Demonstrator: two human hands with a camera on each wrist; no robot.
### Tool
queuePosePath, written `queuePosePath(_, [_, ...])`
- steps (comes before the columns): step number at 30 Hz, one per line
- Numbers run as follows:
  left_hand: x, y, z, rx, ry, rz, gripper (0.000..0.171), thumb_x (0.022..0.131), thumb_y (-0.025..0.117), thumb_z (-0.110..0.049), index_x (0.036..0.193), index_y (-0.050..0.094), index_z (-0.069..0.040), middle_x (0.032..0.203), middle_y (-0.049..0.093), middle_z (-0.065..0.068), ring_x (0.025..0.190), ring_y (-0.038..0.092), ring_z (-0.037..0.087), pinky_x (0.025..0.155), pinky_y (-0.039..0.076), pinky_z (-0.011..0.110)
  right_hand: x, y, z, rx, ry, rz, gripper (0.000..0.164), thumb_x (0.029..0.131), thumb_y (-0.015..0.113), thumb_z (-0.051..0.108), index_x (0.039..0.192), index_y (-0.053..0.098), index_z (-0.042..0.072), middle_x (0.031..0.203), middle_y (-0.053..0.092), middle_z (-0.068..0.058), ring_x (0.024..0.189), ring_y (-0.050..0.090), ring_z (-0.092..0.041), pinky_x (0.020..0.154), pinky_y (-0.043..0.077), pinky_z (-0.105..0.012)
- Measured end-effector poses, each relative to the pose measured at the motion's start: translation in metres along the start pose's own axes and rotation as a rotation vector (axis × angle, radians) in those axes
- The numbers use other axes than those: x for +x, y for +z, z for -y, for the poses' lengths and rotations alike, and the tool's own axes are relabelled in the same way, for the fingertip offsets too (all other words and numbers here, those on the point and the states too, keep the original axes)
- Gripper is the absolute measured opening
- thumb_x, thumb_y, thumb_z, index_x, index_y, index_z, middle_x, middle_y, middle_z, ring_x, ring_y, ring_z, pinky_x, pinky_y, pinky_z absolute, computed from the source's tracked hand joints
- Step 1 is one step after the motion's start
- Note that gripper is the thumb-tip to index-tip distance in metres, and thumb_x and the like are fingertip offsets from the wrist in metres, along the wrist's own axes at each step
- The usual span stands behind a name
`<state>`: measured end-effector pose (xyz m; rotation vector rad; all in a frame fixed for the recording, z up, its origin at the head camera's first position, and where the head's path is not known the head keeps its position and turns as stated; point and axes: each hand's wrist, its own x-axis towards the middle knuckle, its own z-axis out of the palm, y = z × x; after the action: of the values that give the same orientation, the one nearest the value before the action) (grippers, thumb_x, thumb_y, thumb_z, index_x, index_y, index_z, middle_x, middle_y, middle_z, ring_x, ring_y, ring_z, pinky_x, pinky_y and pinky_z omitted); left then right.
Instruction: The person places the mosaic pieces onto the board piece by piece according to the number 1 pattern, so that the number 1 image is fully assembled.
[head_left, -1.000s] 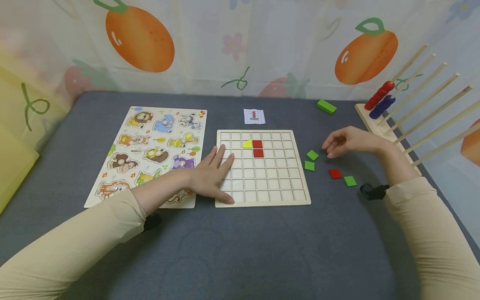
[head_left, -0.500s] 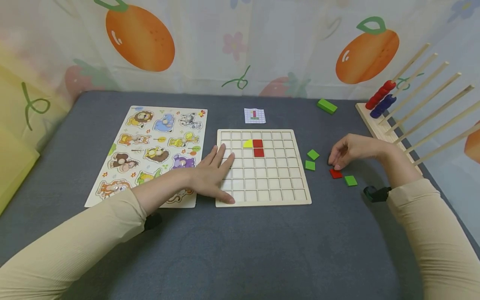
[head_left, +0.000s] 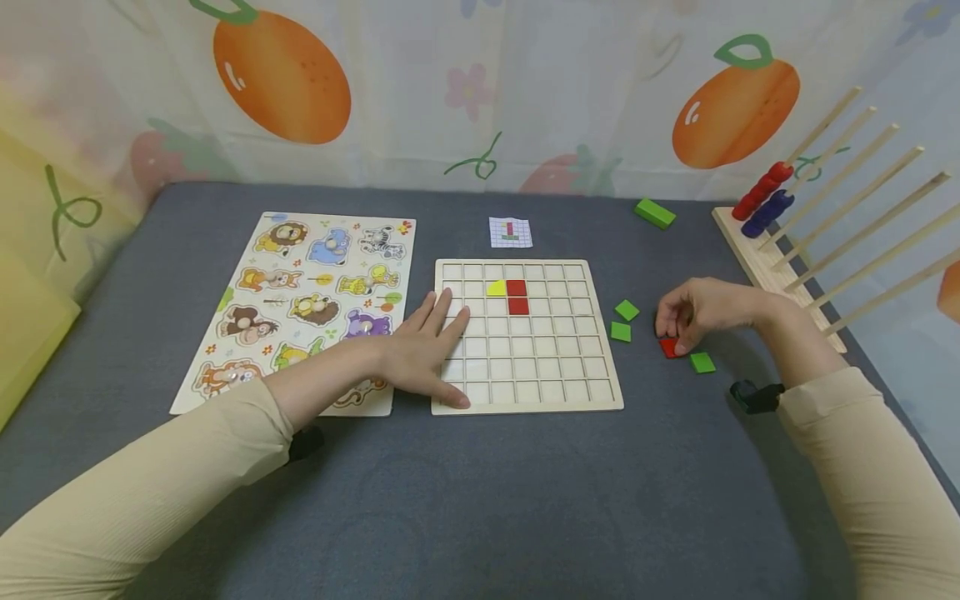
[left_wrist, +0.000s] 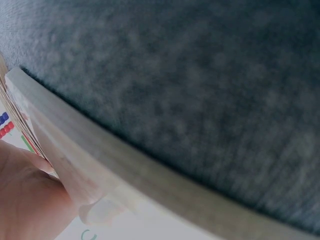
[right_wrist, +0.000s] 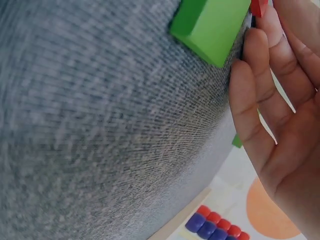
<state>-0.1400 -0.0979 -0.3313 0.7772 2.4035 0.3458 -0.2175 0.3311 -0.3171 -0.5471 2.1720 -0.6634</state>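
Note:
My left hand (head_left: 420, 350) rests flat with spread fingers on the left edge of a wooden grid board (head_left: 543, 367). In the board's upper part lie a yellow tile (head_left: 496, 288) with a slanted side and two red square tiles (head_left: 517, 306). At the right, my right hand (head_left: 701, 310) pinches a loose red tile (head_left: 668, 348) between thumb and fingers, on the tabletop. The right wrist view has this red tile (right_wrist: 258, 7) at the fingertips. Close beside it lies a green tile (head_left: 702, 362). Two more green tiles (head_left: 620, 332) lie near the board's right edge.
An animal peg puzzle (head_left: 315, 283) lies left of the board, under my left forearm. Behind the board is a small pattern card (head_left: 510, 232). A green block (head_left: 655, 213) sits at the back right. A wooden rod stand (head_left: 772, 267) with red and blue beads stands far right.
My right hand has moved towards me and slightly right, down to the loose red tile, and its thumb and fingers have closed on it. My left hand has stayed on the board.

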Motion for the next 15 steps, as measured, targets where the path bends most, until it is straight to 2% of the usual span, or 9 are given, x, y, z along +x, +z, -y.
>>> queuePosePath(5, [0.001, 0.000, 0.000, 0.000, 0.001, -0.002, 0.120, 0.082, 0.069, -0.060, 0.159, -0.005, -0.005, 0.161, -0.028, 0.023, 0.150, -0.026, 0.043, 0.124, 0.003, 0.061, -0.001, 0.004, 0.005, -0.040, -0.002, -0.001, 0.032, 0.073, 0.084, 0.008, 0.098, 0.065, 0.000, 0.084, 0.063, -0.007, 0.071, 0.057, -0.010, 0.066, 0.052, -0.027])
queuePosePath(15, [0.002, 0.000, 0.000, -0.005, 0.000, -0.003, 0.119, 0.082, 0.069, -0.060, 0.159, -0.005, -0.005, 0.162, -0.027, 0.023, 0.150, -0.025, 0.044, 0.124, 0.001, 0.060, 0.000, 0.008, 0.017, -0.172, 0.041, -0.064, 0.028, 0.072, 0.085, 0.009, 0.094, 0.067, 0.013, 0.083, 0.062, -0.005, 0.076, 0.056, -0.013, 0.067, 0.048, -0.026])
